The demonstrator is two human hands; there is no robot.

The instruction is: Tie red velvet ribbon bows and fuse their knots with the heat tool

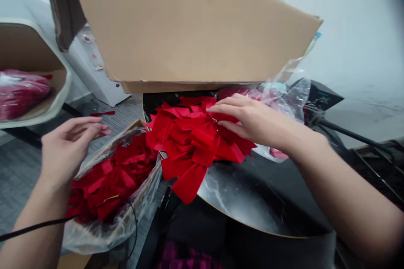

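At far left, a shelf (47,109) holds a bagged bundle of red goods (19,90). My left hand (67,143) hovers released, fingers loosely curled and grasping nothing, above a plastic-lined box (139,201) packed with red fabric bows (110,176); a black cable (31,228) runs under the wrist. At centre, a loose heap of bows (192,143) lies on the dark round tabletop (243,197), one tail drooping over its edge, beneath a big cardboard flap (189,25). My right hand (252,119) lies on top of the heap, fingers stretched out and thumb tucked below; whether it pinches a bow I cannot tell. A crumpled clear bag (285,90) sits behind it. The bows look light, soft and floppy, likely to snag on one another; the knotted middle seems the firmest place to take hold.
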